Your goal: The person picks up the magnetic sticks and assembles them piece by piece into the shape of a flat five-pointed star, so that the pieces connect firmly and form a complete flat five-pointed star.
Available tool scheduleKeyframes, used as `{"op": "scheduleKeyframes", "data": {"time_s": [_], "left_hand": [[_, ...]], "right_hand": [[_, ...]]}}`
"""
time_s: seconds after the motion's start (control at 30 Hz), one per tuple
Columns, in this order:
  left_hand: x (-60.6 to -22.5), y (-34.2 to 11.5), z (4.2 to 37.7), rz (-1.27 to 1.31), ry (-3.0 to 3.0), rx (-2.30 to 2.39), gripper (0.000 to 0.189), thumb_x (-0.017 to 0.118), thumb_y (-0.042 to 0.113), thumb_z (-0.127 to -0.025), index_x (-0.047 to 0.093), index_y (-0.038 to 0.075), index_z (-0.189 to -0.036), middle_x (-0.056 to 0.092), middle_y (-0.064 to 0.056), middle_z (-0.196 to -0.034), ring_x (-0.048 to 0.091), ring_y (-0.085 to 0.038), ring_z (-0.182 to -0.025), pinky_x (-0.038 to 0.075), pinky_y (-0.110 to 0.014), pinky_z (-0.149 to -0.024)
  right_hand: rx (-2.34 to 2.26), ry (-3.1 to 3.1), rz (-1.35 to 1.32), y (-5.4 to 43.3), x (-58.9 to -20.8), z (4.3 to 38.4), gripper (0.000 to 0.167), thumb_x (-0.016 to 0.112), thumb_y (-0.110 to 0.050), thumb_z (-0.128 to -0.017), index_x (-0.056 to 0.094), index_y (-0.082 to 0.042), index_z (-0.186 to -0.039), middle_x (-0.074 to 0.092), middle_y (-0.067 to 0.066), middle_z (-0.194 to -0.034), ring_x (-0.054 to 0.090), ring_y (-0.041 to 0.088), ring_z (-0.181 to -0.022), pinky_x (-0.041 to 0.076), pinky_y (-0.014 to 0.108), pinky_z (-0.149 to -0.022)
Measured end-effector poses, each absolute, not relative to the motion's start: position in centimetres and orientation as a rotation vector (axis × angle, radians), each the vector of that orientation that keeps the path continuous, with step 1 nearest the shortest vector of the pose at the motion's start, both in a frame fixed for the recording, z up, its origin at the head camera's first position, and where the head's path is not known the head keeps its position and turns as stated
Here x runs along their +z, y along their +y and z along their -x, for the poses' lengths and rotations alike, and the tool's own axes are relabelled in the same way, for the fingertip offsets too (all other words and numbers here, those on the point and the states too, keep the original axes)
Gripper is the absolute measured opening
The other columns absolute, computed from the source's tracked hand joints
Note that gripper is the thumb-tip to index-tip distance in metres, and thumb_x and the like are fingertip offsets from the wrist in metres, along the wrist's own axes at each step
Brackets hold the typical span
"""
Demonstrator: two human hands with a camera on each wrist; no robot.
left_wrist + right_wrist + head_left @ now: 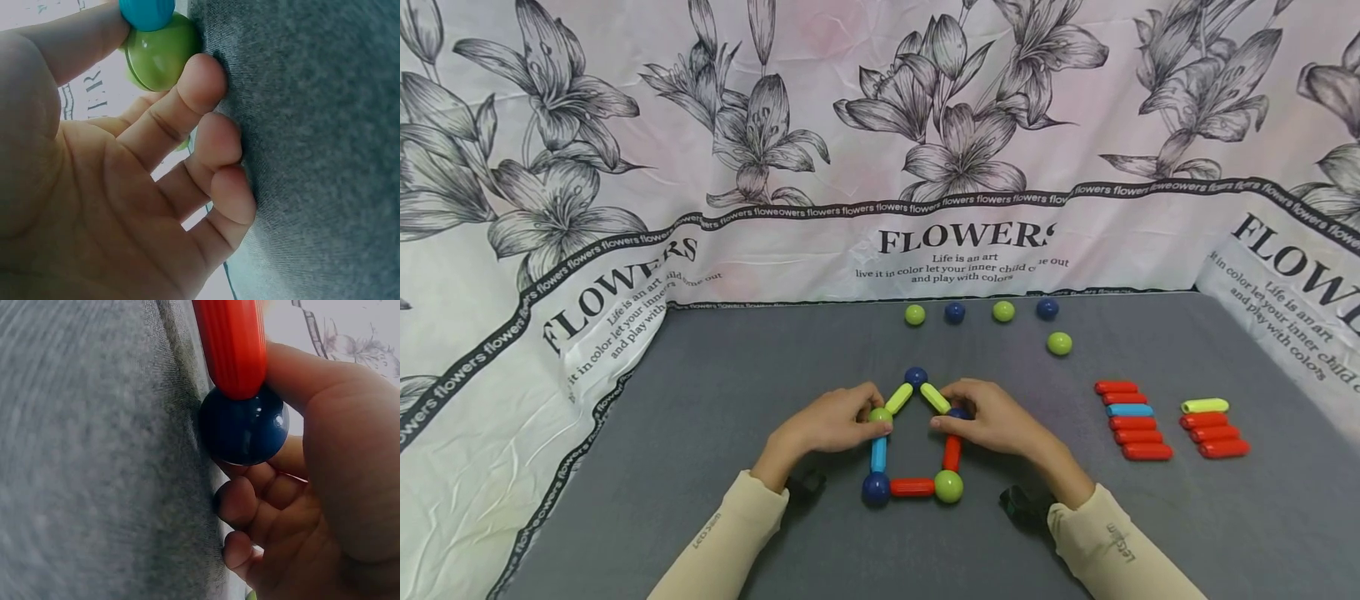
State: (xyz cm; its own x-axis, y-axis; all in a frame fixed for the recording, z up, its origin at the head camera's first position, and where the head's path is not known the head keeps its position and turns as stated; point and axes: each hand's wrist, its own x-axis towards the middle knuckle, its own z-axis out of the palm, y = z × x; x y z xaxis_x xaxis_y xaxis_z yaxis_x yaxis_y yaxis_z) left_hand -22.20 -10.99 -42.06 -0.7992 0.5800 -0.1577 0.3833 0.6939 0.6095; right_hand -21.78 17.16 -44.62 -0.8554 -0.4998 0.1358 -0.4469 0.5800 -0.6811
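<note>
- Floral cloth (962, 150) hangs behind and comes down at both sides; from my distant place I suppose it is put there to hide the rest of the room.
- Next is the dark grey surface (737, 358), which carries all the pieces and gives them, I think, a level base.
- On it, near the middle, lies a house-shaped frame (912, 487) of rods and balls, its point away from the person. It sits between the left hand (835, 418) and the right hand (988, 414), probably so that both can reach it equally.
- The left hand pinches the green ball (164, 53) between thumb and index finger, just where a light blue rod (878, 456) meets it. I judge this grip steadies the joint.
- The right hand grips the dark blue ball (244, 428) at the opposite corner, against a red rod (952, 453), perhaps to balance the left side.
- Two yellow-green rods (898, 398) slope from these corners up to the top ball (916, 377).
- Loose rods (1136, 437) lie at right in two columns, apparently kept outside the working area.
- Five loose balls (1003, 311) stay at the back, probably for the same reason.
</note>
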Motion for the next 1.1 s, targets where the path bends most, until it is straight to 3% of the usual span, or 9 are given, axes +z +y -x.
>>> {"op": "scheduleKeyframes", "data": {"time_s": [0.17, 0.4, 0.5, 0.8, 1.1], "left_hand": [[-41.8, -10.8, 22.0, -0.725, 2.578, 0.797, 0.029, 0.066, 0.037, -0.099, 0.061, 0.014, -0.116, 0.057, 0.002, -0.079, 0.051, -0.011, -0.065, 0.040, -0.026, -0.061], [-41.9, -10.1, 21.9, -0.625, 2.641, 0.745, 0.043, 0.065, 0.048, -0.097, 0.059, 0.013, -0.120, 0.063, 0.001, -0.090, 0.055, -0.014, -0.072, 0.042, -0.029, -0.064], [-41.8, -9.8, 21.7, -0.611, 2.655, 0.726, 0.044, 0.066, 0.047, -0.096, 0.058, 0.012, -0.121, 0.063, -0.001, -0.092, 0.055, -0.015, -0.074, 0.042, -0.031, -0.065], [-41.7, -9.5, 21.3, -0.584, 2.686, 0.668, 0.039, 0.064, 0.046, -0.098, 0.058, 0.013, -0.118, 0.060, 0.000, -0.083, 0.054, -0.016, -0.069, 0.040, -0.030, -0.061], [-41.7, -9.7, 21.3, -0.573, 2.710, 0.640, 0.030, 0.063, 0.045, -0.099, 0.057, 0.015, -0.102, 0.053, 0.001, -0.073, 0.049, -0.014, -0.061, 0.034, -0.027, -0.056]], "right_hand": [[-1.101, 2.772, 0.812, 16.9, -44.5, 21.6, 0.036, 0.078, -0.034, -0.090, 0.073, -0.010, -0.116, 0.061, -0.004, -0.088, 0.049, 0.006, -0.071, 0.042, 0.024, -0.065], [-0.962, 2.848, 0.796, 16.2, -44.4, 21.0, 0.049, 0.076, -0.041, -0.089, 0.069, -0.011, -0.127, 0.069, 0.002, -0.113, 0.060, 0.014, -0.096, 0.038, 0.038, -0.086], [-0.963, 2.840, 0.799, 16.0, -44.3, 20.9, 0.049, 0.077, -0.038, -0.088, 0.068, -0.009, -0.127, 0.069, 0.004, -0.116, 0.062, 0.016, -0.100, 0.035, 0.038, -0.086], [-0.972, 2.806, 0.809, 15.9, -44.2, 20.6, 0.047, 0.078, -0.034, -0.086, 0.068, -0.009, -0.126, 0.068, 0.001, -0.110, 0.058, 0.011, -0.092, 0.032, 0.035, -0.083], [-0.916, 2.800, 0.791, 15.7, -43.9, 20.5, 0.049, 0.078, -0.034, -0.086, 0.067, -0.008, -0.126, 0.068, 0.001, -0.110, 0.057, 0.011, -0.092, 0.032, 0.033, -0.081]]}}
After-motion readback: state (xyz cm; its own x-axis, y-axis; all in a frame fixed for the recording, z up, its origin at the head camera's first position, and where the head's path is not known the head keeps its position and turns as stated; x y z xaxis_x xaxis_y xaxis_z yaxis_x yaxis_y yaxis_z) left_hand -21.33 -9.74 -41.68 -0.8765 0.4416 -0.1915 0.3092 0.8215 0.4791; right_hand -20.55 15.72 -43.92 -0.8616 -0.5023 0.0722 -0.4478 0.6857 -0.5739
